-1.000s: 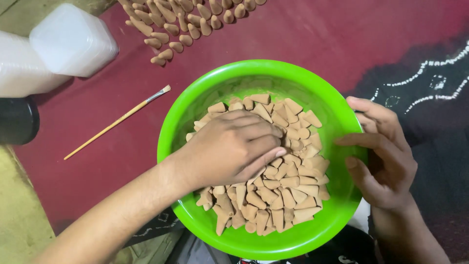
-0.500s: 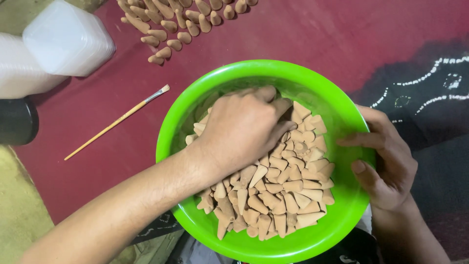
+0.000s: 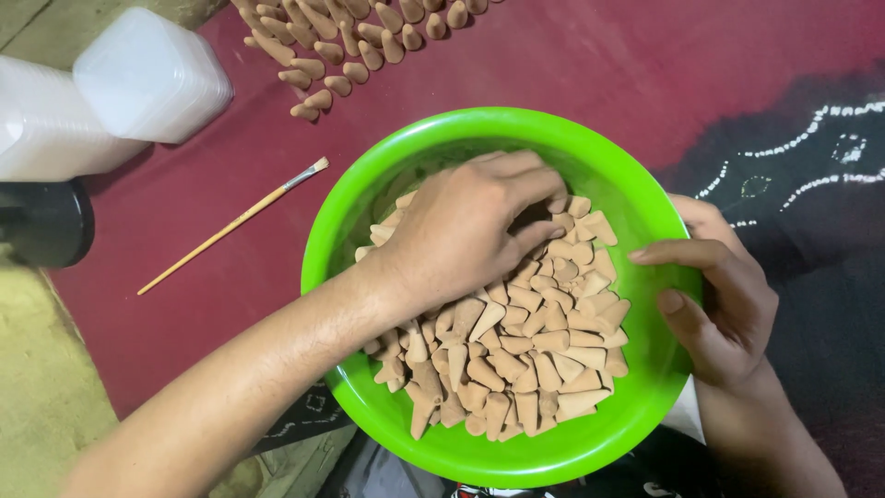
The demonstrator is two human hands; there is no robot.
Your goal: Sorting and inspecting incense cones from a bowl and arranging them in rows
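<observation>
Left hand rests palm-down in a green bowl of tan cones, fingers curled among them. Right hand grips the bowl's right rim. A paintbrush lies left on maroon cloth; more cones in rows beyond.

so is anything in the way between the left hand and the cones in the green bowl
Nothing visible. The left hand already lies palm-down on the heap of tan cones inside the green bowl, fingers curled into them. The right hand only grips the bowl's right rim, clear of the heap.
</observation>
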